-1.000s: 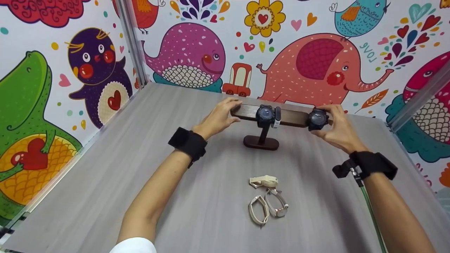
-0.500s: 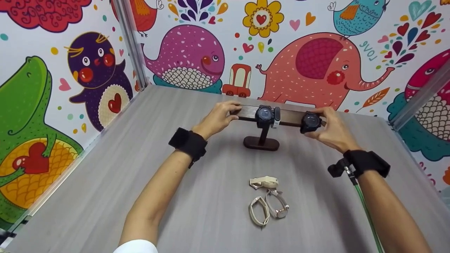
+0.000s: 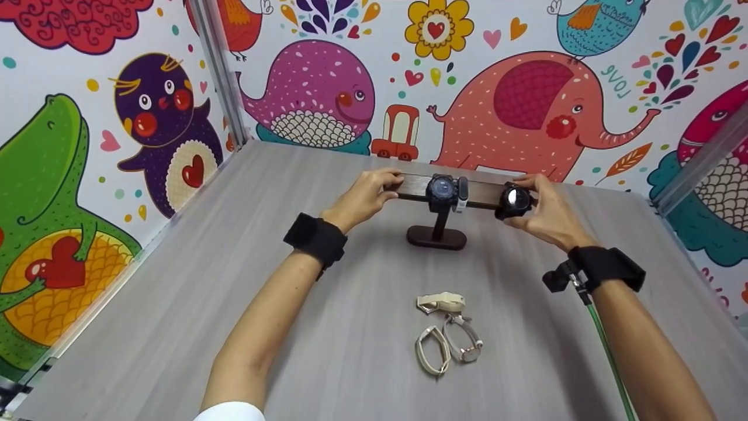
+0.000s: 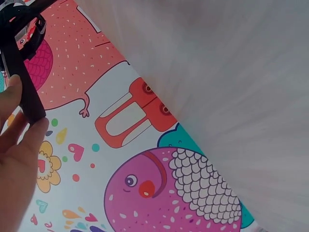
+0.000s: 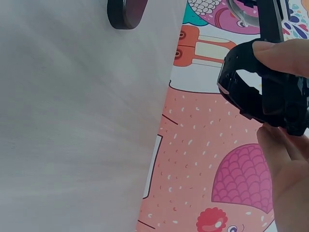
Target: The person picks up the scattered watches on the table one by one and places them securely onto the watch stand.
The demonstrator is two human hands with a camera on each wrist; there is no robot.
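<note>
Since a second ago the right hand (image 3: 546, 213) has slid the chunky black digital watch (image 3: 513, 201) inward along the dark wooden crossbar (image 3: 479, 195) of the T-shaped watch stand, from the bar's right tip to a spot nearer the centre, and the watch face now catches a pale glare. The left hand (image 3: 365, 197) has hardly moved: its fingers are curled over the bar's left end, steadying it. The right hand's thumb and fingers pinch the black watch, whose strap loops round the bar (the right wrist view shows this plainly).

A second black watch (image 3: 442, 190) sits at the middle of the bar, above the stand's post and oval dark base (image 3: 436, 237).

The stand rests on a grey wood-grain tabletop (image 3: 175, 304), near its far edge. Closer to the person lie a beige watch (image 3: 440, 302), a cream looped strap (image 3: 430, 351) and a silver-cased watch (image 3: 464, 341), close together. Walls papered with bright cartoon animals enclose the table on three sides.

The crossbar's long axis runs left to right, level with the table; both black watches face the person.
</note>
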